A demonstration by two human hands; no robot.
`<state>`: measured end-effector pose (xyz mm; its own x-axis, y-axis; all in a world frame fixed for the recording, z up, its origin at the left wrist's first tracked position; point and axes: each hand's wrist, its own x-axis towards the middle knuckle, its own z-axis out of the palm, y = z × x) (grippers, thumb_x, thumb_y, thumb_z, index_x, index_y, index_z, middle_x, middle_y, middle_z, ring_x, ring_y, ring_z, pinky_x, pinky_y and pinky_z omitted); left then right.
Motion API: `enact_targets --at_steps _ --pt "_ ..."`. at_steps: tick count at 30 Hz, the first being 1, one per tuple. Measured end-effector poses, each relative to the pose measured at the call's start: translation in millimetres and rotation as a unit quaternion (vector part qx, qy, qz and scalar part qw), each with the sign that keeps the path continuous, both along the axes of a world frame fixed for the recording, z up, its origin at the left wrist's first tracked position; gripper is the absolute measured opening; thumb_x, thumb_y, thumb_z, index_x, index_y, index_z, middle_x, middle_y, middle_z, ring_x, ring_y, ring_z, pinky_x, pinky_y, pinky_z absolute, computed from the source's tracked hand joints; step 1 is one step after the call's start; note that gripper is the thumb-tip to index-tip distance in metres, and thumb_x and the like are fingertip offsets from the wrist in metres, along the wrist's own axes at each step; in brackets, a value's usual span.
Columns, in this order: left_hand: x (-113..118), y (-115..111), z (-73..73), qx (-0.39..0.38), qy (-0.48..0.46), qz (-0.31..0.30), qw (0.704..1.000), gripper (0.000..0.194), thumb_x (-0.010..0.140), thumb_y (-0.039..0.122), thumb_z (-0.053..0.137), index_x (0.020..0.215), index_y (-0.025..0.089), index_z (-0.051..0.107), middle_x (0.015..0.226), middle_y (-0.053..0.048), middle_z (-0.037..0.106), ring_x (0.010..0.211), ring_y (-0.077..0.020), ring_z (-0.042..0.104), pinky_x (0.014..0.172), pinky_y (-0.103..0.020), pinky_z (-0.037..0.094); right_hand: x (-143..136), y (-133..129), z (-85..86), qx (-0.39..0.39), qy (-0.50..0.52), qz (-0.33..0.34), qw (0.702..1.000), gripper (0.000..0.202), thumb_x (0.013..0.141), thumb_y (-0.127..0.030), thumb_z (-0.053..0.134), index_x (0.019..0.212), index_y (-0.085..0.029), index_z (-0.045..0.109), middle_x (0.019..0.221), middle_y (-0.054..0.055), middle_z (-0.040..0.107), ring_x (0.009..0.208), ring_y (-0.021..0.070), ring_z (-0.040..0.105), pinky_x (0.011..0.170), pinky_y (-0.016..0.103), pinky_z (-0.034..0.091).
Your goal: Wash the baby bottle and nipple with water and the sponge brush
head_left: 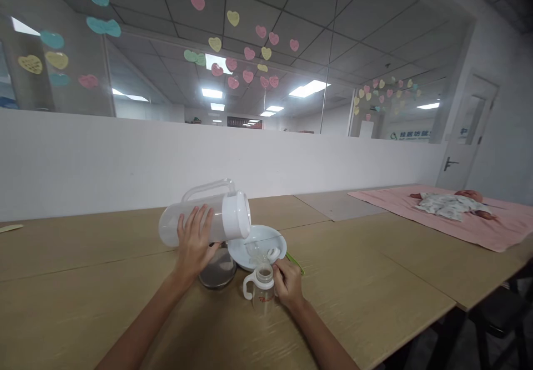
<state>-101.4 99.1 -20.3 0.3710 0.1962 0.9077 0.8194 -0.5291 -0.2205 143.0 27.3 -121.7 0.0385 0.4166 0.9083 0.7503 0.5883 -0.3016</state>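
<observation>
My left hand (195, 242) is wrapped round the body of a clear plastic pitcher (208, 217) with a white lid, tilted so the lid points right, above the table. Below and to the right of the lid, a clear baby bottle (263, 292) with white side handles stands upright and uncapped. My right hand (288, 282) is closed at the bottle's right handle. Behind the bottle sits a pale bowl (271, 237) holding white and clear parts. A dark round lid or dish (217, 270) lies left of the bottle, partly under my left hand.
A light green strip (295, 263) sticks out right of the bowl. At the right, a baby doll (449, 204) lies on a pink cloth (495, 237) on the wooden table (362, 281). A white wall (125, 165) with glass above stands behind. A dark stool is below right.
</observation>
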Motion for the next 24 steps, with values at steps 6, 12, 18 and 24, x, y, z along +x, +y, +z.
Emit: enact_targets --at_steps 6,12,18,24 --pt "1.8 -1.7 4.5 -0.054 -0.096 -0.023 0.994 0.093 0.070 0.043 0.068 0.144 0.014 0.020 0.141 -0.021 0.037 0.132 -0.0376 0.032 0.109 -0.056 0.019 -1.0 0.6 -1.0 -0.001 0.003 -0.010 1.000 0.026 0.081 -0.013 0.039 0.056 -0.020 0.038 0.052 -0.001 0.043 0.052 0.0120 0.040 0.051 0.026 0.024" --pt "1.6 -5.7 15.5 -0.161 -0.235 -0.028 0.958 0.104 0.058 0.046 0.076 0.142 0.020 0.022 0.141 -0.017 0.037 0.130 -0.0362 0.034 0.105 -0.053 0.032 -1.5 -0.8 0.5 0.001 -0.002 -0.015 1.000 0.026 0.081 -0.013 0.039 0.056 -0.020 0.039 0.051 -0.002 0.043 0.049 0.0115 0.039 0.050 0.026 0.023" --pt "-3.1 -0.8 19.0 -0.238 -0.352 -0.039 0.904 0.100 0.054 0.053 0.076 0.137 0.020 0.033 0.132 -0.015 0.046 0.124 -0.0353 0.043 0.099 -0.049 0.041 -1.6 0.2 -0.2 0.004 -0.001 -0.019 1.000 0.026 0.081 -0.013 0.039 0.056 -0.020 0.040 0.052 -0.001 0.044 0.050 0.0118 0.040 0.051 0.026 0.023" --pt "-15.8 0.2 22.3 -0.177 -0.259 -0.049 0.948 0.106 0.054 0.052 0.077 0.141 0.018 0.027 0.138 -0.015 0.041 0.128 -0.0360 0.037 0.104 -0.050 0.036 -2.4 -1.1 1.6 0.002 -0.005 -0.025 1.000 0.025 0.080 -0.013 0.039 0.056 -0.020 0.038 0.051 -0.001 0.044 0.050 0.0117 0.039 0.051 0.026 0.022"
